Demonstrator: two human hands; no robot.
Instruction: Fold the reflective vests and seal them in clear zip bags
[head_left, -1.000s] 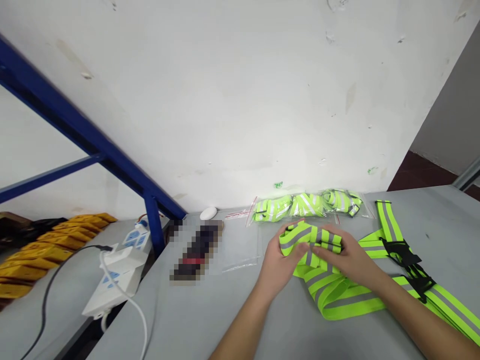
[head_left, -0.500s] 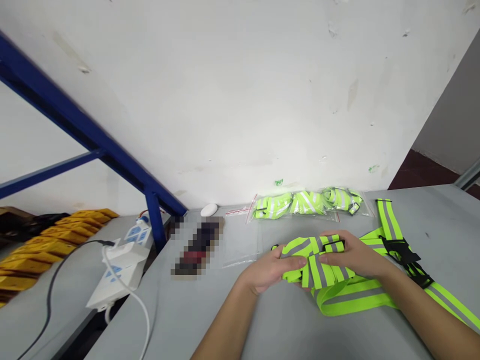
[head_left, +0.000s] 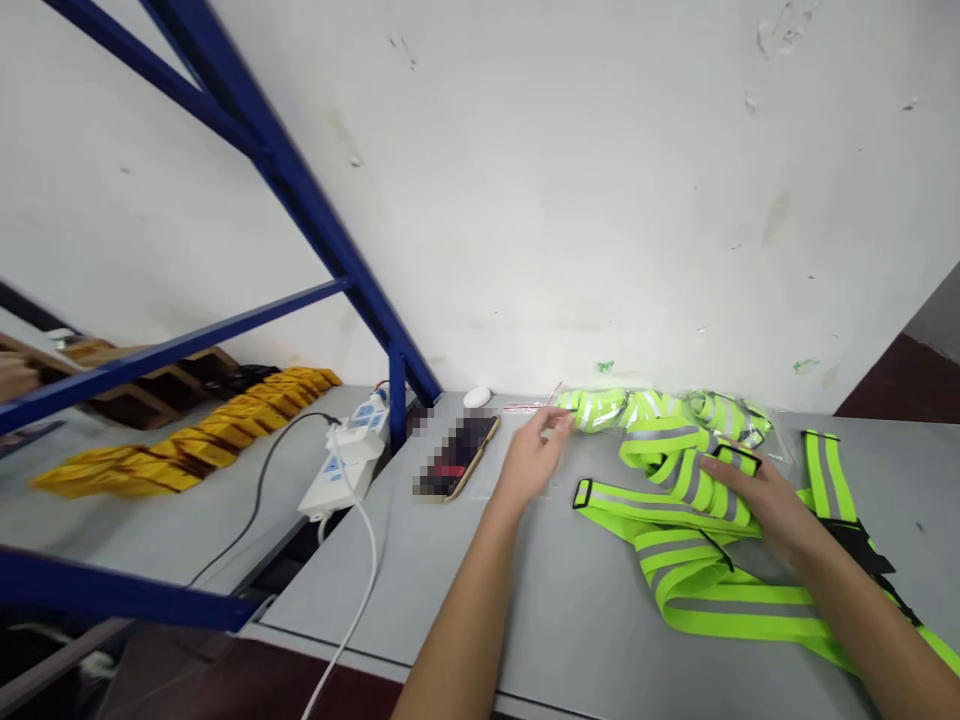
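Observation:
My right hand (head_left: 765, 500) grips a folded bundle of neon-yellow reflective strap (head_left: 686, 465) with grey stripes and black buckles. More loose strap (head_left: 742, 605) trails from under the bundle across the grey table, past black clips (head_left: 862, 550) beside my right forearm. My left hand (head_left: 534, 450) is off the bundle, its fingers loosely bent and slightly apart, over flat clear plastic bags (head_left: 551, 490). Whether its fingertips touch the plastic is unclear. Just beyond, clear bags packed with rolled reflective straps (head_left: 652, 405) lie in a row along the wall.
A phone (head_left: 469, 460), partly pixelated, and a white oval object (head_left: 477, 397) lie left of my left hand. A white power strip (head_left: 341, 470) with cables stands beside the blue metal frame (head_left: 397, 400). Yellow packets (head_left: 195, 440) line the neighbouring table.
My left hand has let go of the strap bundle and moved left over the flat bags. My right hand keeps the bundle, now looser, with a buckled strap end spread out below. The view has turned left.

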